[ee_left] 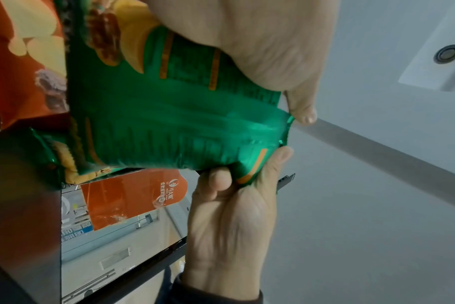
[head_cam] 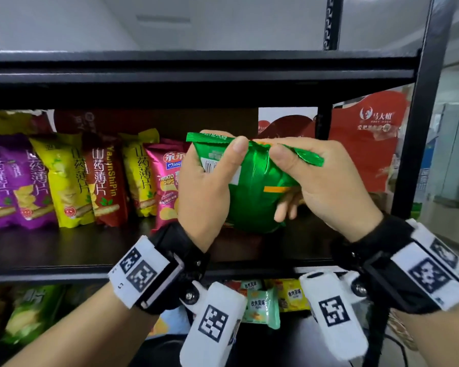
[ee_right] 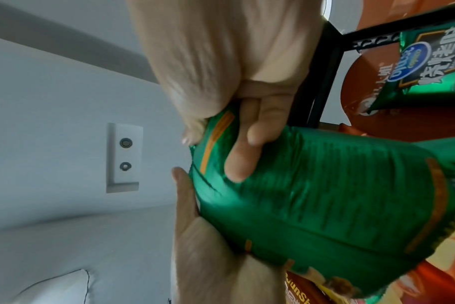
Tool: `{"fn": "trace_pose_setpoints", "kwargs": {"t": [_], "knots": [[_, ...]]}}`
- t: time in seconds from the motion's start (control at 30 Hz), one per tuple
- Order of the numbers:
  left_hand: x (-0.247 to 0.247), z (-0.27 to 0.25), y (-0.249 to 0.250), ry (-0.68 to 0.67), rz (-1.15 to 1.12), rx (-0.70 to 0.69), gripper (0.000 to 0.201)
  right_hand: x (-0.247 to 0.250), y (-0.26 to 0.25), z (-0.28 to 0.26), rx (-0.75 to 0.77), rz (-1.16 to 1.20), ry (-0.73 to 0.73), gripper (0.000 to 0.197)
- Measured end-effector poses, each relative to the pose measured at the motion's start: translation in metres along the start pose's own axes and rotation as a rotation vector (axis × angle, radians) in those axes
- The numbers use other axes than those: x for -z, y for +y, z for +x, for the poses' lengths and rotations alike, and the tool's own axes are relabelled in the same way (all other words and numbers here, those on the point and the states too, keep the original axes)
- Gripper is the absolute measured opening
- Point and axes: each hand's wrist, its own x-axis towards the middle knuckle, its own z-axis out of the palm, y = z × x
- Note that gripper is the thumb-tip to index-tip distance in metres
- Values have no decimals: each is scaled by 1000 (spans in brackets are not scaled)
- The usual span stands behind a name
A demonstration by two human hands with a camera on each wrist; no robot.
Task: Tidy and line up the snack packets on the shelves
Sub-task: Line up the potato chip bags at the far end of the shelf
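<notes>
A shiny green packet [head_cam: 252,186] with orange stripes and a white barcode patch is seen in front of the black shelf [head_cam: 64,250]. On the shelf, purple packets [head_cam: 13,181], a yellow packet [head_cam: 66,181], a dark red packet [head_cam: 106,178], a second yellow packet [head_cam: 141,176] and a pink packet [head_cam: 167,186] printed with golden crisps are lined up. A red bag [head_cam: 366,144] with white lettering is seen at the right. Black wrist straps [head_cam: 175,260] carry white tags [head_cam: 141,271] printed with black-and-white square codes. On the shelf below, pale green and yellow small packets [head_cam: 263,305] are visible.
</notes>
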Motion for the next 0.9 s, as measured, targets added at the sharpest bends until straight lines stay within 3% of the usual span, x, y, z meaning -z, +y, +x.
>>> {"fn": "trace_pose_setpoints", "kwargs": {"t": [0.17,0.27,0.43,0.53,0.63,0.8,0.83,0.9], "knots": [[12,2,-10,-240,-7,70,56,1,13,14,-31,-54,159,46],[25,0,-18,-420,57,113,79,6,16,21,-153,24,212,50],[30,-1,-23,-394,198,229,82,12,16,28,-442,202,241,43],[32,2,-20,-304,323,122,76,14,21,26,-512,274,178,61],[27,6,-21,-236,384,-75,76,12,30,20,-599,368,92,76],[21,-13,-15,-366,523,-399,77,10,35,15,-701,633,-98,46],[18,-14,-18,-414,582,-424,74,12,37,14,-739,688,-149,46],[18,4,-24,-570,774,-273,60,13,40,8,-786,880,-166,40]]}}
